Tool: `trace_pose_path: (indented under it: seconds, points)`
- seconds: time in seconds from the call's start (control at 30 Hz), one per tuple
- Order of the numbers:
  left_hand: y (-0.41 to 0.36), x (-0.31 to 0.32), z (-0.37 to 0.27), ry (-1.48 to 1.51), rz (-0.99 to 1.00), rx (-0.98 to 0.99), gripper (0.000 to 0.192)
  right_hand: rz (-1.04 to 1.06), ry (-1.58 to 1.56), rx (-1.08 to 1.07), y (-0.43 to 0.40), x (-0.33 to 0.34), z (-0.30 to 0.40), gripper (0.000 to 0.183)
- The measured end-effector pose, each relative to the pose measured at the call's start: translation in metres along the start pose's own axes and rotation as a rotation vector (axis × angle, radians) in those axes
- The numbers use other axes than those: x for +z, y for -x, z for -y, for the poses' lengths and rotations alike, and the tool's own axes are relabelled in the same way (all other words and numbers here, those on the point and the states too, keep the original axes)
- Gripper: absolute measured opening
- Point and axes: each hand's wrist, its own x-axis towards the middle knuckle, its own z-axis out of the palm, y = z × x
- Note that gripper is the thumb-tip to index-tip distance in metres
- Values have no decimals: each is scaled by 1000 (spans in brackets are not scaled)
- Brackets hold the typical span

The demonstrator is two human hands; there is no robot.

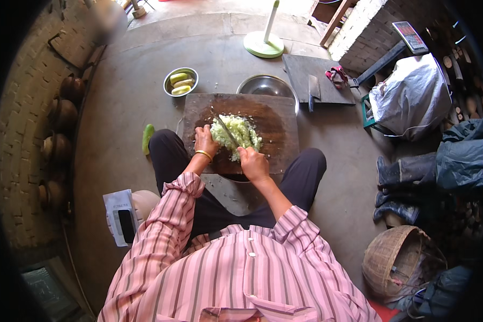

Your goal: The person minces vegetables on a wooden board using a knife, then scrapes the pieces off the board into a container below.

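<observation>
A kitchen knife's blade (pixel 227 131) lies across a heap of finely chopped pale green vegetable (pixel 247 131). Its handle is in my right hand (pixel 254 164), at the near side of the heap. My left hand (pixel 205 143), with a yellow bangle at the wrist, rests at the heap's left edge with nothing visible in its grasp. Its fingertips reach down to the wet, dark wooden cutting board (pixel 279 141). The board lies in front of me between my knees, and small bits are scattered over it.
Beyond the board are a metal bowl of peeled cucumber-like vegetables (pixel 181 83) and a large metal basin (pixel 261 83), partly covered by the board. A green cucumber-like vegetable (pixel 147 139) lies by my left knee. A cleaver (pixel 313 89) rests on another board (pixel 300 76). Rightward stands a wicker basket (pixel 380 257).
</observation>
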Motion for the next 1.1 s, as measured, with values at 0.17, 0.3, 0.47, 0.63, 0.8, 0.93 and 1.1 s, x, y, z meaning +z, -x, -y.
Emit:
trace_pose_path:
  seconds: [0.17,0.3,0.47,0.63,0.8,0.93,1.1]
  points:
    - [-8,23,5,46,48,-79,33,-8,41,-20,1,7,-17,42]
    - [-14,37,5,122,25,-34,29,-32,-97,25,-1,-15,-12,43]
    - [-23,47,-27,203,71,40,32,-112,-88,98,-10,-4,-35,45]
    - [-30,34,-45,335,97,221,47,-72,-167,139,-14,-20,-32,46]
    - [-56,24,-22,207,-11,194,37,-68,-143,120,-14,-7,-15,46]
    - [-74,22,-6,127,20,117,29,-63,-108,157,-14,-2,-22,43]
    - [-90,35,13,49,70,5,23,-53,-160,127,-1,1,-12,46]
